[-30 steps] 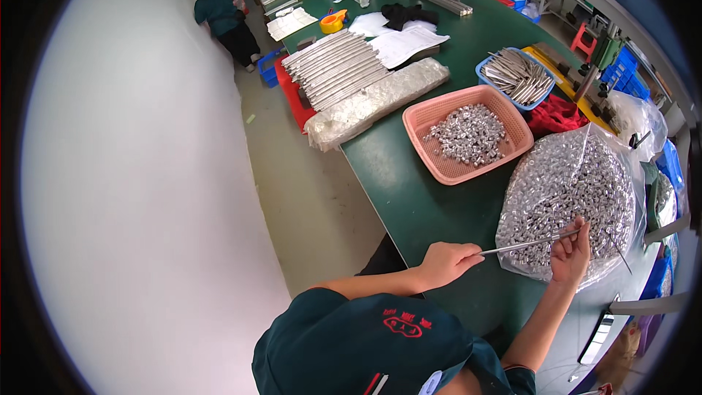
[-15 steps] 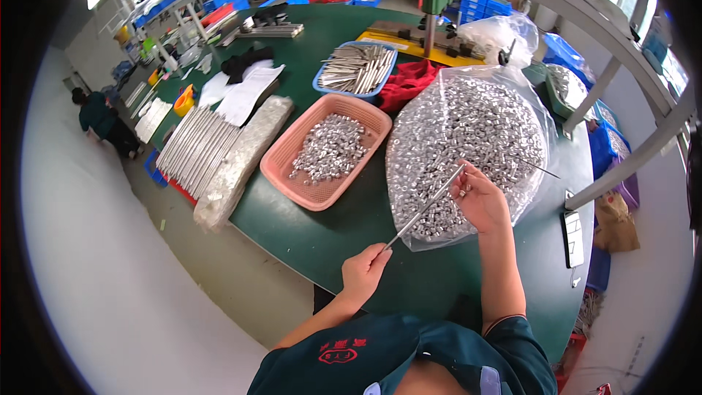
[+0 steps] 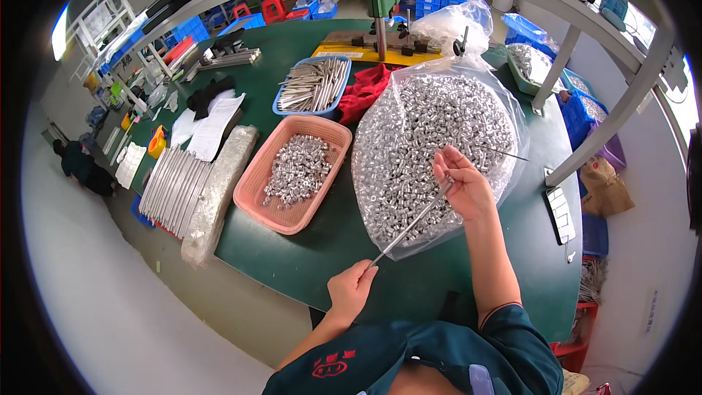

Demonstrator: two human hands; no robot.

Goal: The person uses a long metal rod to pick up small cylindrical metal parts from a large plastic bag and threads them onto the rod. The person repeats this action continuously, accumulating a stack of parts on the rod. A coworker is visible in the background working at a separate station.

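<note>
A thin metal rod [image 3: 412, 225] slants up and to the right between my hands. Its lower end is gripped in the closed fingers of my left hand [image 3: 349, 291]. At its upper end is my right hand [image 3: 468, 189], over the large clear plastic bag [image 3: 376, 197] of small metal rings [image 3: 439, 113]. The fingers of my right hand are curled, with what look like small rings by the rod's tip; the palm partly hides them. A second thin rod [image 3: 508, 153] lies on the bag beyond my right hand.
Left of the bag stands a pink basket [image 3: 252, 208] of rings. Behind it are a blue basket [image 3: 276, 106] of short rods and a red cloth [image 3: 363, 91]. Long tubes [image 3: 174, 189] and a wrapped bundle [image 3: 219, 197] lie left. A shelf post [image 3: 614, 110] rises right, near a phone [image 3: 560, 216].
The view has shifted, so the table's things sit further left. The right fingers have moved down along the rod's upper end and now curl at its tip. The left hand keeps its grip.
</note>
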